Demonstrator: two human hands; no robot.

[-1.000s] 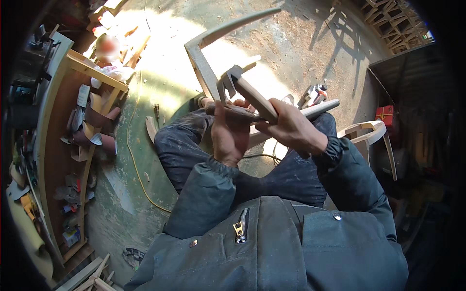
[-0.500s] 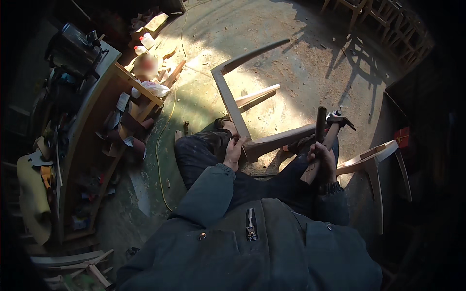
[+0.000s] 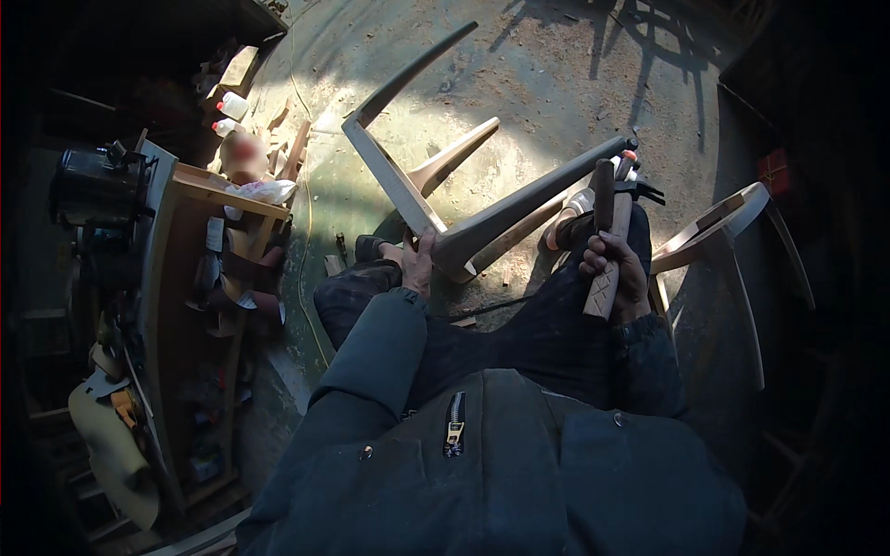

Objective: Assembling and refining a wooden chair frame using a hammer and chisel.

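My left hand (image 3: 418,263) is closed round the corner of a pale wooden chair frame (image 3: 528,196), which lies tilted between my knees. One of its legs points away to the far left and another reaches right, ending near the hammer. My right hand (image 3: 619,267), above my right thigh, grips a claw hammer (image 3: 627,215) with a dark head and a wooden handle carved with crossed lines. In the same fist a short, rounded brown stick (image 3: 604,196) stands alongside the handle; its lower end is hidden by my fingers.
Another curved wooden chair frame (image 3: 728,227) stands at the right. On the left is a wooden bench (image 3: 159,269) with a dark metal canister (image 3: 93,188) and abrasive-looking brown sheets (image 3: 243,269). White bottles (image 3: 232,107) and wood scraps lie beyond it. A yellow cord (image 3: 306,250) crosses the floor.
The view has shifted. The chair frame has turned in my left hand, its right-hand leg now angled farther up and away. My right hand still holds the hammer and the stick.
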